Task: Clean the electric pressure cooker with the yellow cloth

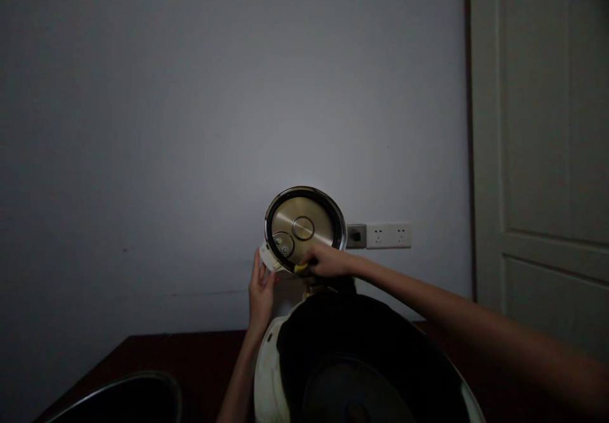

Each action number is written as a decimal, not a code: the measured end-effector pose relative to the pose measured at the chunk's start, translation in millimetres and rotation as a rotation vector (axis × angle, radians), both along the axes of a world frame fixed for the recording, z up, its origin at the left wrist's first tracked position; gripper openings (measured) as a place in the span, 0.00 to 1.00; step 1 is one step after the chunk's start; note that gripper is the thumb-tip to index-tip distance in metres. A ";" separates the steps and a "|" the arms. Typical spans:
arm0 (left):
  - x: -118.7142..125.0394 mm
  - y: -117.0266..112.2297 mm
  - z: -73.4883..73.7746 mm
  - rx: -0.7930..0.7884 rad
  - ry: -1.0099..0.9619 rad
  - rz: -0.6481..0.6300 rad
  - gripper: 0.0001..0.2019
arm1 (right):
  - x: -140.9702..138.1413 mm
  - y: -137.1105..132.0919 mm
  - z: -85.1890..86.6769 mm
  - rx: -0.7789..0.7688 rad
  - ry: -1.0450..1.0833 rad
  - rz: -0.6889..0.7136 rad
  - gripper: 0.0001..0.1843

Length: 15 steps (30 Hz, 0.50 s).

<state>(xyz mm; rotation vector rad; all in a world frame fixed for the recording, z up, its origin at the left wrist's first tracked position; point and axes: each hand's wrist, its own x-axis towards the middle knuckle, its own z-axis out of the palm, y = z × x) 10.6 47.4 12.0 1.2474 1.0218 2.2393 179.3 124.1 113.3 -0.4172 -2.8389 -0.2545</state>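
Note:
A white rice cooker (266, 372) stands open in front of me, its dark inner cavity (352, 359) facing up. Its lid (304, 226) is raised upright, showing a round metal inner plate with a black seal. My left hand (261, 290) reaches up to the lid's white left edge, fingers stretched and touching it. My right hand (328, 261) is closed on something small and yellow (299, 267), pressed against the lower rim of the metal plate.
A dark wooden table (190, 359) carries the cooker. A dark metal bowl (128, 401) sits at the bottom left. White wall sockets (387, 235) with a plug are behind the lid. A white door (542, 156) stands at right.

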 end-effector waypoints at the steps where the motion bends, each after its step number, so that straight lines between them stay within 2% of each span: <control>1: 0.0 -0.1 -0.1 0.002 -0.001 -0.004 0.43 | -9.1 -2.9 5.4 -0.025 0.096 0.056 0.21; 4: 0.0 0.7 -0.8 0.013 -0.006 -0.014 0.43 | -40.9 -6.8 18.2 0.018 0.389 0.180 0.20; 7: -1.8 3.4 -2.9 0.018 -0.021 -0.022 0.43 | -68.0 -5.0 18.6 0.070 0.511 0.287 0.21; 9: -4.1 5.0 -4.4 0.007 -0.039 -0.015 0.43 | -74.3 -3.1 10.8 0.132 0.480 0.364 0.20; 11: -6.2 4.7 -5.0 0.004 -0.043 -0.012 0.41 | -68.7 -2.3 -1.1 0.242 0.368 0.416 0.17; 15: -8.2 -0.4 -3.2 0.048 -0.003 -0.047 0.40 | -41.8 -5.6 -21.4 0.370 0.212 0.378 0.16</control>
